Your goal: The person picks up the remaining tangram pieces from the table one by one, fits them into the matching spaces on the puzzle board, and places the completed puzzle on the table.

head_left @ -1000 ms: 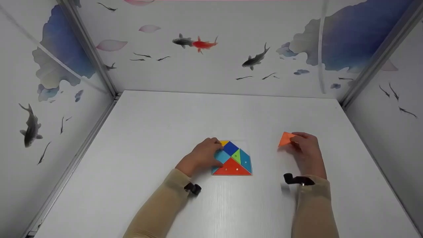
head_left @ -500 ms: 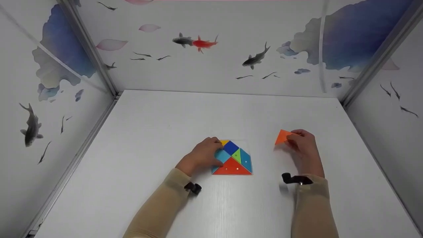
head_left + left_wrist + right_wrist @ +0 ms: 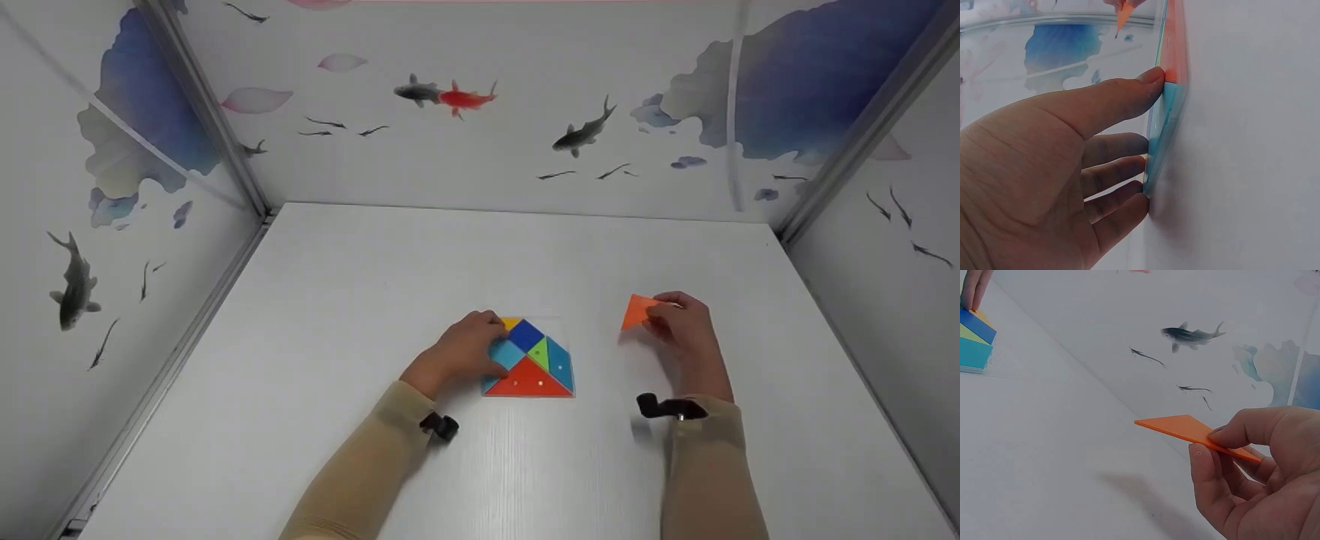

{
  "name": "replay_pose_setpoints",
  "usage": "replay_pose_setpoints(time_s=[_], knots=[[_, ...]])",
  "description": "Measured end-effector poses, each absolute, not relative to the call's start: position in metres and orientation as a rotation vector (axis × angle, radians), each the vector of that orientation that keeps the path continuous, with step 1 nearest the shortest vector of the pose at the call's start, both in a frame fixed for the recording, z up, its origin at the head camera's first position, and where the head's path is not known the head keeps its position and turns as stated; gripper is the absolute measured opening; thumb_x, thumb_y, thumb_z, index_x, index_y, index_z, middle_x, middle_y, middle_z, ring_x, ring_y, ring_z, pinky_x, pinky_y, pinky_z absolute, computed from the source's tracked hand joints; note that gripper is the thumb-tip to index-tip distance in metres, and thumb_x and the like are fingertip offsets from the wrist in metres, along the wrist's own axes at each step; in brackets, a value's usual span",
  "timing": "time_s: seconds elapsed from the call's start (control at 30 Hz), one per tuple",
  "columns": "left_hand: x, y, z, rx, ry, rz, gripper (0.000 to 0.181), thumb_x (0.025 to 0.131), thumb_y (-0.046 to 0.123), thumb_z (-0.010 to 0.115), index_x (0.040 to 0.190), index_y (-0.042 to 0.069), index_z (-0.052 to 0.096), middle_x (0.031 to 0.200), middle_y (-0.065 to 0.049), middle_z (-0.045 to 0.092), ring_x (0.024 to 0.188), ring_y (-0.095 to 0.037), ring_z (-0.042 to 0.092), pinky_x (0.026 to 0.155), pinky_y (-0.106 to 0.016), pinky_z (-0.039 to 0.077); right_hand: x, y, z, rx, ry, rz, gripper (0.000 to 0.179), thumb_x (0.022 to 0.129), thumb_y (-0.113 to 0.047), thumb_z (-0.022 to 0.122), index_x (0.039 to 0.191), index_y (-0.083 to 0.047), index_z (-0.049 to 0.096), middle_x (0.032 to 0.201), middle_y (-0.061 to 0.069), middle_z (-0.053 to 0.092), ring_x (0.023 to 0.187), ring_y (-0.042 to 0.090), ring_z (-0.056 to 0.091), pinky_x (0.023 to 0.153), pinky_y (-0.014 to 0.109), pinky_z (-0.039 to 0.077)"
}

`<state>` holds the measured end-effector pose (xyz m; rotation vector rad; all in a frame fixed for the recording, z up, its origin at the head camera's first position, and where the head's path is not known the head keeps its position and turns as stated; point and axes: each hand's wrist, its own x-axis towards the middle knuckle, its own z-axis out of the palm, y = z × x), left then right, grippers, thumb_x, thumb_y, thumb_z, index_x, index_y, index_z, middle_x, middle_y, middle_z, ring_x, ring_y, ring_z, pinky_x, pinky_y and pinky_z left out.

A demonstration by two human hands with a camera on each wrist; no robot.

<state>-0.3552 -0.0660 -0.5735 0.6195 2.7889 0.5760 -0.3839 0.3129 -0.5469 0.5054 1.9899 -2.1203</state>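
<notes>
A clear square tray (image 3: 556, 322) lies on the table, filled with coloured tangram pieces: a red triangle (image 3: 527, 380), a dark blue square (image 3: 526, 337), a small green triangle (image 3: 538, 354) and others in blue and yellow. Its far right corner shows bare. My left hand (image 3: 463, 349) rests on the tray's left side, thumb and fingertips touching it with the fingers fairly straight, as the left wrist view shows. Off to the right, my right hand (image 3: 1264, 467) pinches an orange tangram triangle (image 3: 1176, 426) between thumb and fingers, raised over the table with its shadow below.
The white table (image 3: 360, 285) is bounded by printed panels at the back (image 3: 480, 157) and both sides, with metal strips (image 3: 217, 112) at the corners. A small black wrist camera (image 3: 670, 406) sits at each sleeve cuff.
My right hand has moved slightly left and away from me with the orange triangle, slowing by now. My left hand and the tray have stayed in place.
</notes>
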Motion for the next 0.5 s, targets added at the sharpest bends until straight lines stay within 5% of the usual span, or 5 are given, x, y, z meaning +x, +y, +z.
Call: replay_pose_setpoints(time_s=[0.5], knots=[[-0.356, -0.067, -0.576, 0.604, 2.796, 0.581, 0.063, 0.09, 0.038, 0.085, 0.147, 0.021, 0.064, 0.152, -0.001, 0.054, 0.142, -0.021, 0.05, 0.12, -0.041, 0.047, -0.394, 0.308, -0.559, 0.432, 2.119, -1.975, 0.047, 0.1, -0.009, 0.068, 0.144, -0.002, 0.054, 0.106, -0.002, 0.062, 0.086, 0.011, 0.063, 0.078, 0.021, 0.06]])
